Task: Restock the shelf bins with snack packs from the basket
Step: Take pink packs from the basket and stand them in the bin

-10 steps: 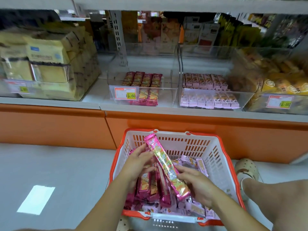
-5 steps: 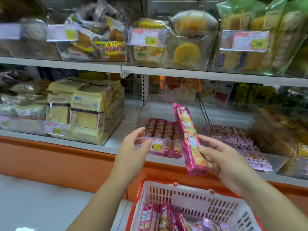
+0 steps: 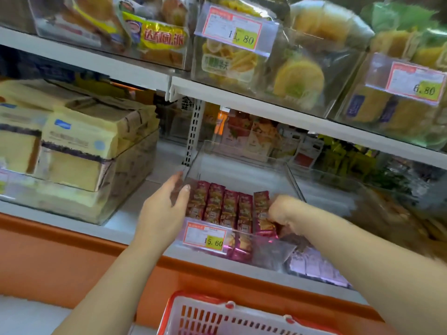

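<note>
A clear plastic bin (image 3: 244,163) on the lower shelf holds a row of pink snack packs (image 3: 221,204) standing side by side. My right hand (image 3: 281,213) is inside the bin at the row's right end, fingers closed on a long pink snack pack (image 3: 262,213) that lies against the row. My left hand (image 3: 164,211) rests open against the bin's left outer wall, thumb at its front corner. The rim of the red and white basket (image 3: 232,310) shows at the bottom, its contents out of view.
A price tag (image 3: 205,236) reading 15.60 hangs on the bin's front. A bin of pale purple packs (image 3: 316,267) stands to the right. Boxed cakes (image 3: 79,151) fill the left. The upper shelf (image 3: 242,97) overhangs the bin closely.
Both hands have moved forward from above the basket to the shelf. The long pink pack went from upright in front of the bin down into it, at the row's right end.
</note>
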